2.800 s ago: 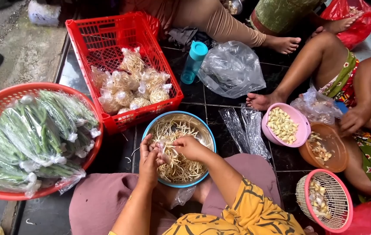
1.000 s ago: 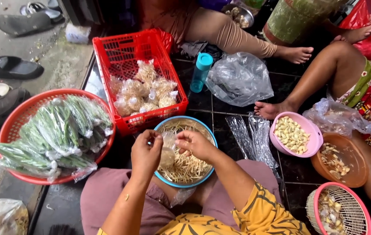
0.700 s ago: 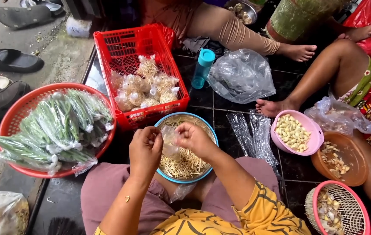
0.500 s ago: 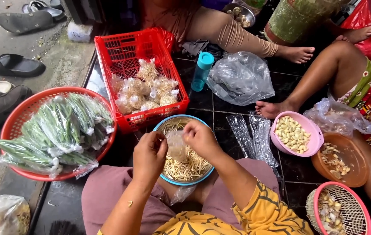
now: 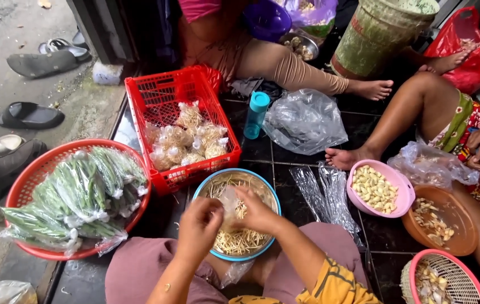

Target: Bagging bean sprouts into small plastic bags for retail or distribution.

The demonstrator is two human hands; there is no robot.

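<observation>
**Small bag lifted clear of the sprouts, held between both hands**

Right hand [image 5: 258, 211]: grip closed, pinching the top of a small clear bag [image 5: 230, 202]. Left hand [image 5: 197, 224]: curled against the bag's other side with its back to the camera and its fingertips out of sight, so cannot tell whether that grip truly holds.

Bag hanging just above the blue-rimmed bowl [image 5: 209, 183] of pale bean sprouts [image 5: 240, 241], between the knees. A few seconds back, both hands down among the sprouts, gathering. Since then raised together, with the bag between them. Judging by that, past the scooping and on to handling the bag itself. Bowl not shifted on the dark tiled floor [image 5: 290, 169].

Beyond the bowl, a red crate [image 5: 155, 95] with tied sprout packets [image 5: 186, 141] in its near end. To the left, a red basket [image 5: 26, 174] of bagged green beans [image 5: 77, 191].

Hard to make out: how much lies in the bag, its film nearly lost against the sprouts beneath. Bowl's near rim covered by the wrists. Co-workers' bodies cut off at the top and right edges.
</observation>
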